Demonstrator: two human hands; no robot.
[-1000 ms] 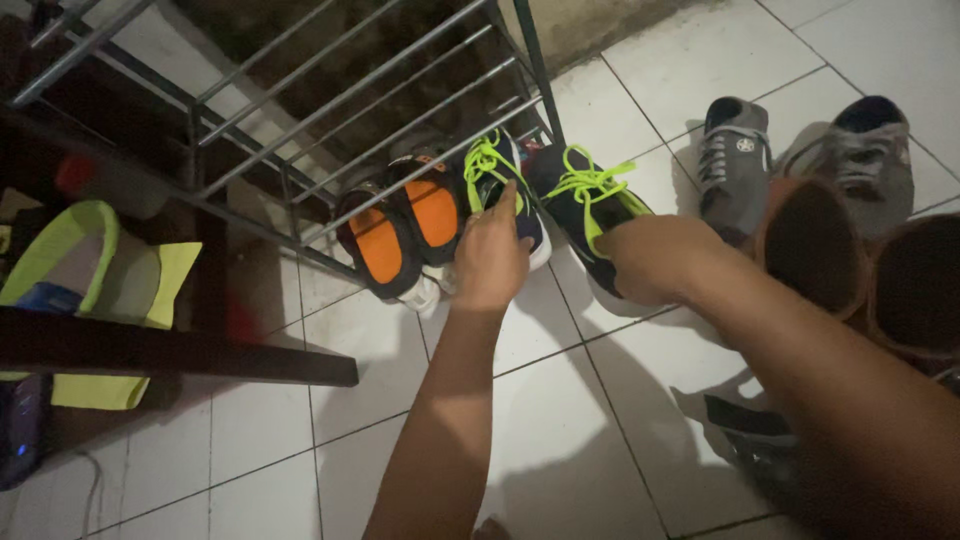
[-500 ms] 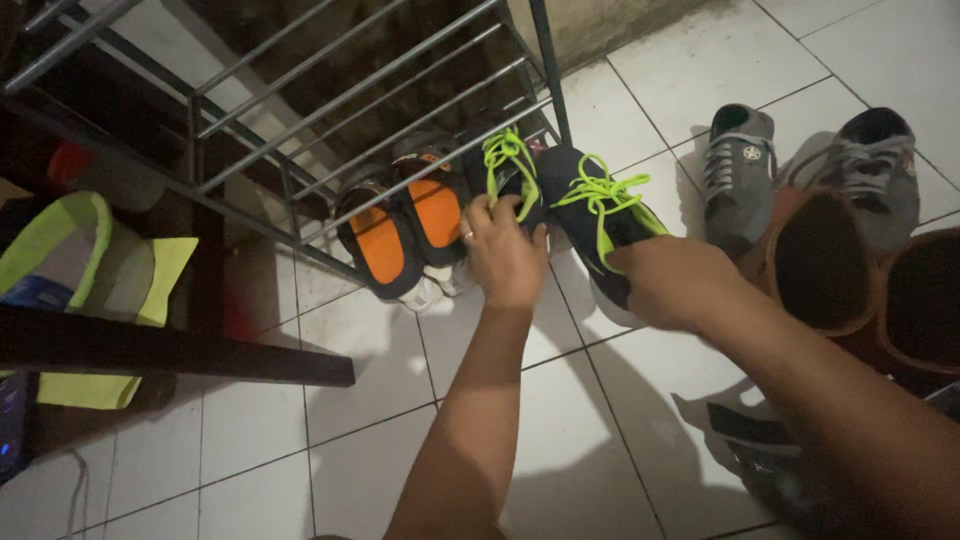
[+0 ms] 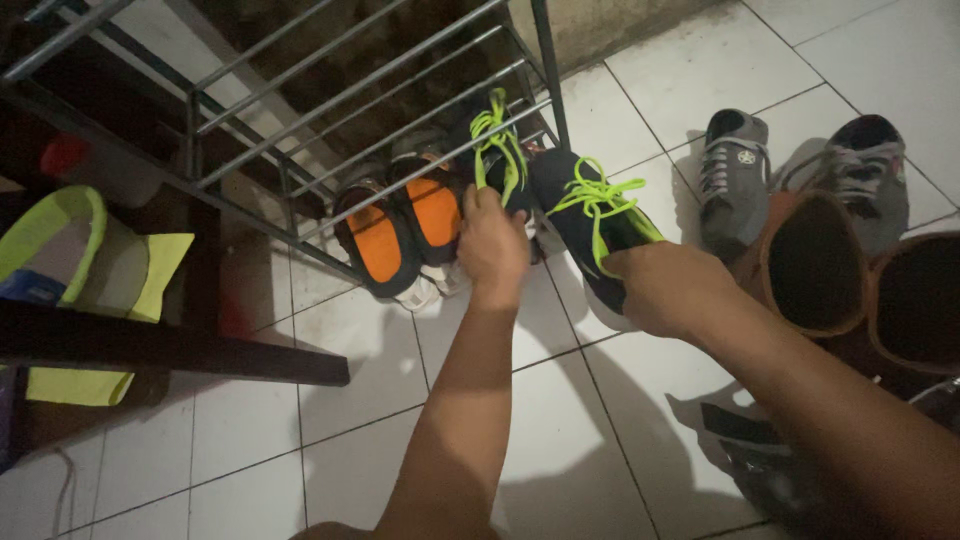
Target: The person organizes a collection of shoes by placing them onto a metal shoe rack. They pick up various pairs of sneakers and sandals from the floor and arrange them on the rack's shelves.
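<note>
Orange-soled shoes sit unmoved under the rack. Our left hand has pushed its green-laced sneaker further beneath; our right hand, fingers closed, follows with the second sneaker on the tiles.

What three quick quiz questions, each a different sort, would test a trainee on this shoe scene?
1. True or false: the left hand grips the heel of a dark sneaker with neon-green laces.
2. Which shoes sit left of it under the metal rack? A) orange-insoled shoes B) grey sneakers
3. Fill in: the right hand holds the second ___-laced sneaker.

Key: 1 true; 2 A; 3 green.
</note>
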